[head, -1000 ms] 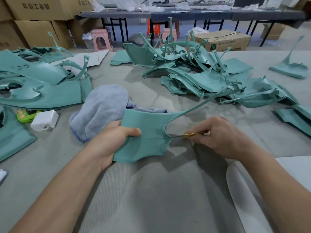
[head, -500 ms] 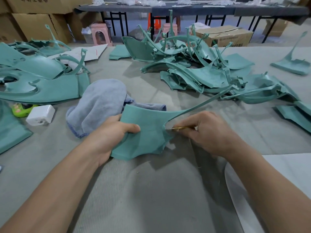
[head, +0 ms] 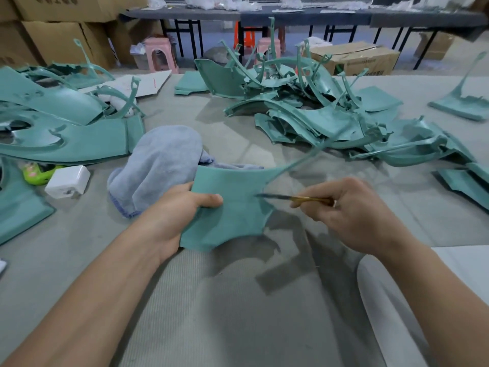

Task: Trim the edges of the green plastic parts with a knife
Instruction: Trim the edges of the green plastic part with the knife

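- Cardboard box (head: 356, 59) behind table (head: 238, 300): contents hidden.
- Left hand (head: 169, 215): thumb and fingers clamped on green plastic part (head: 232, 207), left edge, raised above table.
- Right hand (head: 354, 210): curled round knife (head: 293, 198); blade on part's right edge.

Workshop, heaped plastic parts (head: 304, 120), cardboard boxes (head: 354, 59)

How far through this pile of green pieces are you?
Hard to say what is finished: flat green pieces lie at left, perhaps trimmed. In hand: the left hand holds one green part while the right hand sets the knife to its right edge. Left: a tangled heap beyond, seemingly untrimmed.
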`<state>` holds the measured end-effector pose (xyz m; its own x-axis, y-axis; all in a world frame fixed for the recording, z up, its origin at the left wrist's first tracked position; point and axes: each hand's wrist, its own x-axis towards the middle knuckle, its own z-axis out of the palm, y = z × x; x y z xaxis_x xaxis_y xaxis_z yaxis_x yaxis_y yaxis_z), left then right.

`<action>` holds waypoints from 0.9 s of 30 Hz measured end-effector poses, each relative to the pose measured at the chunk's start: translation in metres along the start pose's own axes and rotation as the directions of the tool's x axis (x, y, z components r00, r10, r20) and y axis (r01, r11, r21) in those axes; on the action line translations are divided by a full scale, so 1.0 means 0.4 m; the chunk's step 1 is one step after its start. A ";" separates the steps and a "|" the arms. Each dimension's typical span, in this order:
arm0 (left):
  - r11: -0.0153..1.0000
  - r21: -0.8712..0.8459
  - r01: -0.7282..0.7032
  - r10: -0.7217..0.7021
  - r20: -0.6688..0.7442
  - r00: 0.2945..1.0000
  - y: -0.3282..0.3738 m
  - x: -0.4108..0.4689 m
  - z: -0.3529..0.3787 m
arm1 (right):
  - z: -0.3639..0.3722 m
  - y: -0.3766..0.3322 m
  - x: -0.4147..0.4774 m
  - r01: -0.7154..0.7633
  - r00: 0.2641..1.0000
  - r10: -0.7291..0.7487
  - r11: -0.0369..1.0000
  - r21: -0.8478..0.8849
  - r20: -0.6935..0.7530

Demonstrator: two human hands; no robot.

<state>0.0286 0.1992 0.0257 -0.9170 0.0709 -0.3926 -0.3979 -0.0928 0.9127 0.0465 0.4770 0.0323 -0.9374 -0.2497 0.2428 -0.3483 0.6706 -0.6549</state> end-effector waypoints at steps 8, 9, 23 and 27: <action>0.957 -0.268 0.110 -0.121 -0.027 0.992 0.011 -0.011 0.019 | 0.020 -0.017 0.003 -0.113 0.992 0.118 0.990 0.082 -0.053; 0.951 -0.285 0.119 -0.133 -0.030 0.991 0.014 -0.010 0.019 | 0.019 -0.014 0.004 -0.135 0.981 0.149 0.984 0.114 -0.122; 0.954 -0.265 0.138 -0.152 -0.032 0.988 0.014 -0.010 0.017 | 0.028 -0.029 -0.006 -0.062 0.997 0.069 0.978 0.197 -0.030; 0.950 -0.278 0.141 -0.155 -0.029 0.987 0.014 -0.007 0.014 | 0.034 -0.024 0.001 -0.112 0.982 0.134 0.981 0.159 -0.136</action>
<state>0.0290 0.2041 0.0325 -0.8446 0.0556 -0.5326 -0.5153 -0.3547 0.7802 0.0494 0.4607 0.0290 -0.9670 -0.0602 0.2474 -0.2362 0.5752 -0.7832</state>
